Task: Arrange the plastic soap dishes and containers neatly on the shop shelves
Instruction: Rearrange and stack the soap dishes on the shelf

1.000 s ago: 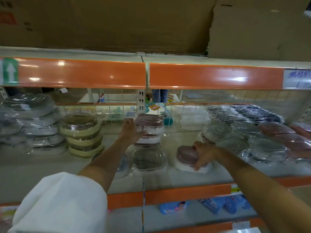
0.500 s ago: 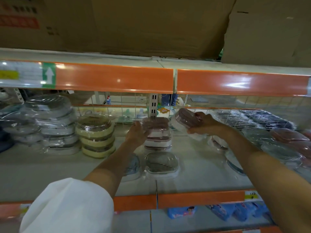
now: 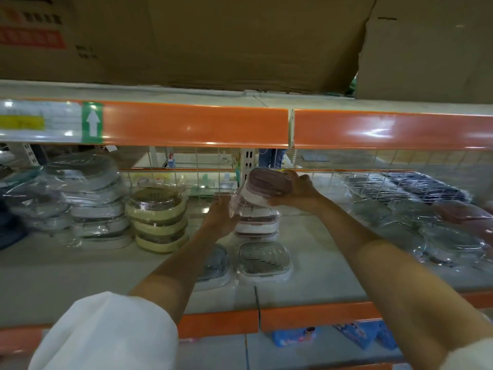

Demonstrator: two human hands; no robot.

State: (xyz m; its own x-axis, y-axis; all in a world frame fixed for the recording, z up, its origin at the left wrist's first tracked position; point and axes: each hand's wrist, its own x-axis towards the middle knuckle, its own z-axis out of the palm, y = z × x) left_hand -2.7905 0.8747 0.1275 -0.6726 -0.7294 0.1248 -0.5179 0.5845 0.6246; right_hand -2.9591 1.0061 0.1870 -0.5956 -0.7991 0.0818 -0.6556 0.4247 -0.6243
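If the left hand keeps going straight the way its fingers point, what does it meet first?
The left hand already touches the stack of wrapped pink-and-white plastic soap dishes; going on would likely push that stack toward the wire mesh back panel.

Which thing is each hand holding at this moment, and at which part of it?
The right hand grips a pink-lidded soap dish by its right end, tilted over the pink stack. The left hand rests against the stack's left side.

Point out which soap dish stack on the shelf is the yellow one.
The yellow stack stands left of the pink-and-white stack that the left hand steadies. Its cream-yellow bases set it apart from the grey-white stacks further left.
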